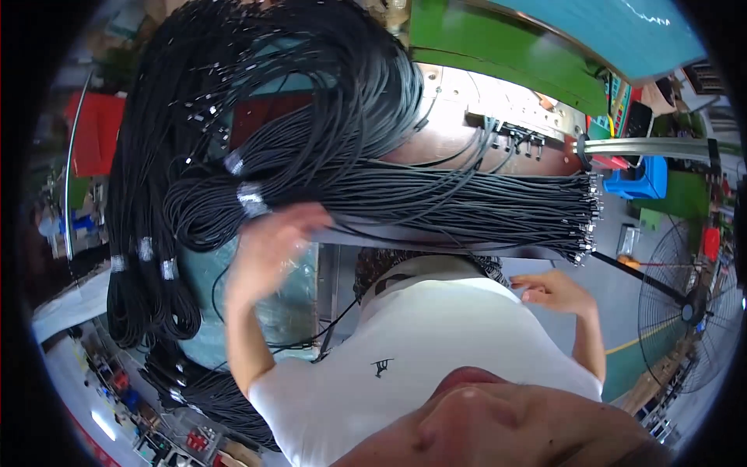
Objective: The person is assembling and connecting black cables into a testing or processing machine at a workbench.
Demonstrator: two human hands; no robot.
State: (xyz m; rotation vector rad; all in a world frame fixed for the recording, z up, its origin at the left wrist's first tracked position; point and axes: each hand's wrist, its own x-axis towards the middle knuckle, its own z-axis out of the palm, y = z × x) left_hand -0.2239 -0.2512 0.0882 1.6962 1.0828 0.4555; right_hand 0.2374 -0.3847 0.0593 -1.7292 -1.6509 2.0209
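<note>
Left hand is up against the black cable bundle, fingers loosely spread on it. Right hand hangs half-curled below the cable ends, holding nothing.

You had a grey floor at right, a black standing fan at lower right, a blue stool above it, and green panels along the top.

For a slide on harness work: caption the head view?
Left hand reaches a taped bundle of black cables; right hand hangs free.
</note>
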